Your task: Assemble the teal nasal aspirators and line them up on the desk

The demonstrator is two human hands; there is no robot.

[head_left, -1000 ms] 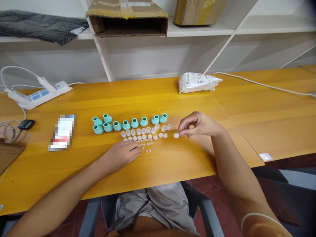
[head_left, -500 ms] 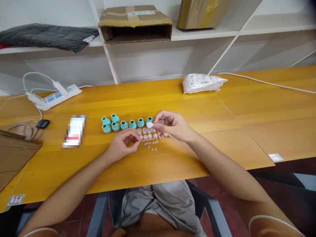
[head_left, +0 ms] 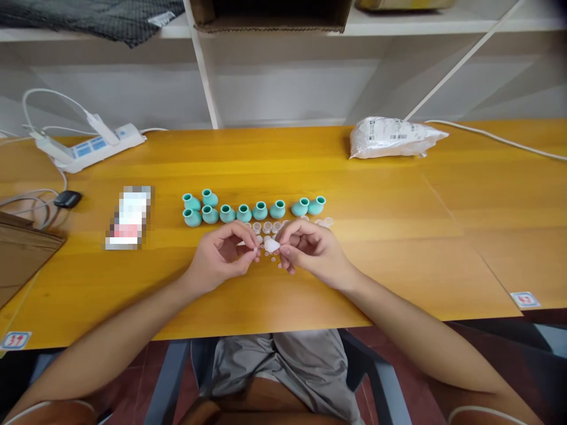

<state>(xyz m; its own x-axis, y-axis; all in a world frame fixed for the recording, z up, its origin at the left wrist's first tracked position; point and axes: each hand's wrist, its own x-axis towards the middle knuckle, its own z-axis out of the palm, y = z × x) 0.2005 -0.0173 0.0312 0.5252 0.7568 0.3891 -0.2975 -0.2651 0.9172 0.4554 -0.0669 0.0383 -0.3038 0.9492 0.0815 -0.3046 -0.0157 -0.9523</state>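
Note:
My right hand [head_left: 315, 252] pinches a small white cone-shaped piece [head_left: 271, 245] by its narrow end, the wide end facing left. Opposite it, my left hand [head_left: 224, 255] has thumb and forefinger closed on a small pale disc [head_left: 256, 250], partly covered by the fingertips. A slight gap separates the two pieces. Behind the hands runs a row of small clear ring-like cups [head_left: 267, 227], partly hidden by my fingers. Beneath the fingers lie white pieces and tiny clear discs [head_left: 273, 260]. Several teal round-bellied pots [head_left: 277, 209] stand farther back, mouths up.
A phone [head_left: 130, 217] with a blurred screen lies left of the pots. Behind it are a power strip [head_left: 100, 147] with cables and a cardboard box [head_left: 26, 254] at the left edge. A clear plastic bag [head_left: 394, 137] sits at the back right, below the shelf [head_left: 283, 77].
My right hand has brought the white piece down and closer to my left fingertips. The view has tilted downward, and the two rightmost pots now show apart from the others.

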